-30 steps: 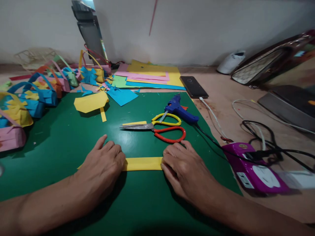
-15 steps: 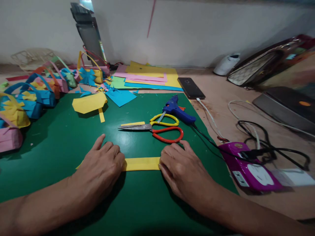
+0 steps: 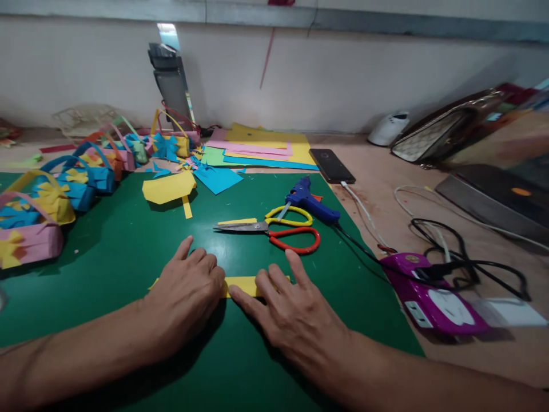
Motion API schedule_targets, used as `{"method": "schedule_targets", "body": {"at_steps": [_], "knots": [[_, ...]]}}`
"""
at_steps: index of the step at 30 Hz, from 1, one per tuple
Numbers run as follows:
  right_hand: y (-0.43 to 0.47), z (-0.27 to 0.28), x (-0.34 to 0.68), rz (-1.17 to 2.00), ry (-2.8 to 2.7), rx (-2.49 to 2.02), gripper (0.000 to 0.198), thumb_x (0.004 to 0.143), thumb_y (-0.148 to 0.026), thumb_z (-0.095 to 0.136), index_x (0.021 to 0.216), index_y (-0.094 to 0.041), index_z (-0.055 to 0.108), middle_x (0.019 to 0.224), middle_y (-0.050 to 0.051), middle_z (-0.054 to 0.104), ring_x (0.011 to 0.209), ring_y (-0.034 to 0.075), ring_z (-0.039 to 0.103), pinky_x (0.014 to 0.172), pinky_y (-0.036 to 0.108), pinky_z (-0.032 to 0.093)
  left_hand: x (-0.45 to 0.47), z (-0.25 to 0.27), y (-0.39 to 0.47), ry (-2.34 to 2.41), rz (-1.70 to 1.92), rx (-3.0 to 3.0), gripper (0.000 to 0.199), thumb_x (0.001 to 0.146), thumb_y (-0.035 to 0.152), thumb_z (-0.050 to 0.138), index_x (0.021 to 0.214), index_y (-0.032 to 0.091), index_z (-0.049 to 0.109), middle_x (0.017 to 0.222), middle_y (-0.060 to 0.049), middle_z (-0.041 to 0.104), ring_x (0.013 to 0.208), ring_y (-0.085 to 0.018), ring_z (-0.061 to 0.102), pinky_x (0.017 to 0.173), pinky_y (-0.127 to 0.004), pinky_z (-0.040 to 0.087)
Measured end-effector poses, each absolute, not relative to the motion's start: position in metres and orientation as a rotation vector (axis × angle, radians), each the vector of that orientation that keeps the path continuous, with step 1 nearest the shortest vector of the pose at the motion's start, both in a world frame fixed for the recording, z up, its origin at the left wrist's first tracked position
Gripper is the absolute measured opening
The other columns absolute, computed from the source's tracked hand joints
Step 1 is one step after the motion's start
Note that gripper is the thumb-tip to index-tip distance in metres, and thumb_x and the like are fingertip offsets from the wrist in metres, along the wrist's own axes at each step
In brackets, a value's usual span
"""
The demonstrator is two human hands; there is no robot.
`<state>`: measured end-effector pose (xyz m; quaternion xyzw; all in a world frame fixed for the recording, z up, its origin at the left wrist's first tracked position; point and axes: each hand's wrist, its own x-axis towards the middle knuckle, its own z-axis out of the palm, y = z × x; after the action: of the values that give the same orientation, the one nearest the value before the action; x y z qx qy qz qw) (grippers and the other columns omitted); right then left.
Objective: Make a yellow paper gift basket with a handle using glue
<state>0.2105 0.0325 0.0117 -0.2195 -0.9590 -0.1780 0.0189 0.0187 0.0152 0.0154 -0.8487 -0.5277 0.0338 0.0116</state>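
Note:
A folded yellow paper strip (image 3: 244, 284) lies crosswise on the green mat (image 3: 240, 366). My left hand (image 3: 186, 294) is closed over its left part, knuckles up, and its thumb is hidden. Fingers apart, my right hand (image 3: 295, 309) rests on the strip's right part, with the thumb pressing near the middle. Just beyond the hands lie scissors (image 3: 295, 250) with one red and one yellow handle, a thin yellow piece alongside the blades. A blue glue gun (image 3: 315, 203) sits behind the handles. Farther left is a cut yellow paper shape (image 3: 168, 187) with a narrow tab.
Several small paper baskets (image 3: 83, 194) stand along the left. Coloured paper sheets (image 3: 266, 143) and blue scraps lie at the back, near a phone (image 3: 331, 166) on a white cable. A purple power strip (image 3: 437, 297) with black cords is at right. A wall closes the far side.
My right hand has slid left along the strip, its fingers spreading and its thumb nearing my left hand. The left hand stays on the strip. The camera view has tilted up a little.

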Motion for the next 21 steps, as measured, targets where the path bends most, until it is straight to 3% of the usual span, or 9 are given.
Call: {"method": "schedule_targets", "body": {"at_steps": [7,15,18,21], "knots": [[0.033,0.014,0.234,-0.671,-2.972,-0.67,0.029,0.083,-0.014,0.044,0.109,-0.016,0.057,0.091,0.009,0.059,0.091,0.027,0.05,0.09,0.057,0.026,0.018,0.011,0.013,-1.623,0.053,-2.635,0.025,0.085,0.017,0.04,0.066,0.016,0.058,0.068,-0.004,0.059,0.069,-0.02,0.052,0.091,-0.054,0.032],[0.026,0.015,0.287,-0.904,-2.903,-0.927,0.037,0.076,-0.001,0.046,0.109,-0.013,0.058,0.102,0.013,0.062,0.096,0.028,0.051,0.088,0.054,0.033,0.014,0.009,0.012,-1.539,-0.036,-2.617,0.028,0.086,0.018,0.038,0.065,0.016,0.056,0.068,-0.005,0.058,0.068,-0.02,0.051,0.088,-0.052,0.031],[0.028,0.027,0.286,-0.779,-2.834,-1.036,0.034,0.077,0.0,0.044,0.105,-0.013,0.06,0.097,0.012,0.063,0.092,0.027,0.053,0.089,0.053,0.032,0.019,0.009,0.012,-1.54,-0.064,-2.647,0.028,0.088,0.018,0.036,0.068,0.016,0.056,0.071,-0.005,0.059,0.07,-0.021,0.052,0.083,-0.047,0.033],[0.03,0.045,0.267,-0.371,-2.744,-1.055,0.032,0.079,-0.001,0.043,0.103,-0.015,0.06,0.092,0.009,0.063,0.09,0.023,0.054,0.086,0.044,0.035,0.028,0.009,0.011,-1.547,-0.085,-2.689,0.029,0.089,0.019,0.035,0.071,0.016,0.056,0.073,-0.005,0.059,0.07,-0.021,0.053,0.074,-0.04,0.034]]}}
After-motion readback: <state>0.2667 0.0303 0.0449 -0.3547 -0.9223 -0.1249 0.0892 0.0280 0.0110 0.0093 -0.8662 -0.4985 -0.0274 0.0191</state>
